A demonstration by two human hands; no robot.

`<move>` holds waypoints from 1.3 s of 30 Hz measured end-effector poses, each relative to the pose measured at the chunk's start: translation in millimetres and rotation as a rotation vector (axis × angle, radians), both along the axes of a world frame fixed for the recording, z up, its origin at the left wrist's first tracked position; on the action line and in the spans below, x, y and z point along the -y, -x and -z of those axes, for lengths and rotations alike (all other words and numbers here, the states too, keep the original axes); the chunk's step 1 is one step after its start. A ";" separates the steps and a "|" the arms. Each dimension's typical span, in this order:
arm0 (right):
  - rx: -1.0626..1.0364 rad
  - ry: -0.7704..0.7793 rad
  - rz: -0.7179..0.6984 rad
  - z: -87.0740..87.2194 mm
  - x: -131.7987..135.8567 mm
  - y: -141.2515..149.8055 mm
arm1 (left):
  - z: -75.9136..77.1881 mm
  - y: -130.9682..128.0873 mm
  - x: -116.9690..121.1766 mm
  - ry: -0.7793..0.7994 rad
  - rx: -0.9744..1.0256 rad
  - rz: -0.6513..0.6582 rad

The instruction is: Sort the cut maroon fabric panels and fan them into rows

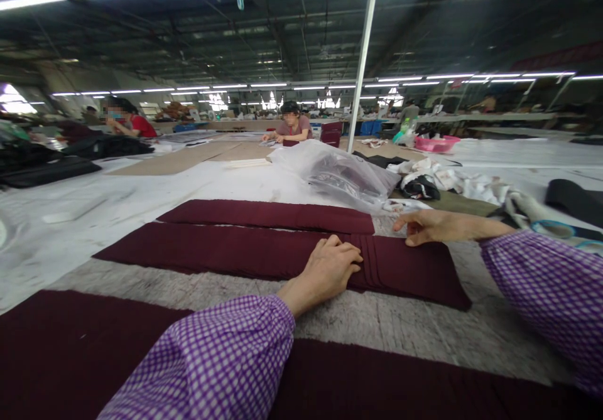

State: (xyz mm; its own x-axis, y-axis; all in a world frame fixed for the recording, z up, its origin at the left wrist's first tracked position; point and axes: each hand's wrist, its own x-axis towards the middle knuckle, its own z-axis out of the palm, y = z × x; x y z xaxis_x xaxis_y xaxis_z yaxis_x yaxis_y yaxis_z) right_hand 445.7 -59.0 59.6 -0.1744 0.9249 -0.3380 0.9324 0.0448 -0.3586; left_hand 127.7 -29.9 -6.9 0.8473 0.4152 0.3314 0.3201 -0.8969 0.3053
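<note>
Long maroon fabric strips lie across the worktable (405,326). My left hand (330,269) rests on the middle strip (211,250), fingers curled and pressing the cloth into small folds. My right hand (431,226) reaches in from the right to that strip's far edge, fingers pinched together at the cloth; what they hold is unclear. A second strip (264,214) lies just behind, and a wide maroon piece (85,344) covers the near edge. Both arms wear purple checked sleeves.
A clear plastic bag (339,172) lies behind the strips, with white and black cloth scraps (452,184) to its right. A white pole (362,62) rises mid-table. Two people (292,125) work at far tables; dark fabric stacks (51,166) sit at left, and a pink basin (436,144) sits far right.
</note>
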 end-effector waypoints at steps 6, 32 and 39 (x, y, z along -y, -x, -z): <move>0.001 0.015 0.004 5.9 -0.9 -10.5 | 0.6 -0.2 -0.6 0.006 0.002 -0.007; 0.005 0.073 0.046 -3.9 6.1 -8.9 | -1.9 0.6 2.7 0.018 0.004 -0.014; -0.011 0.030 0.027 -3.2 5.0 -3.0 | 3.3 0.5 1.4 0.003 0.009 0.009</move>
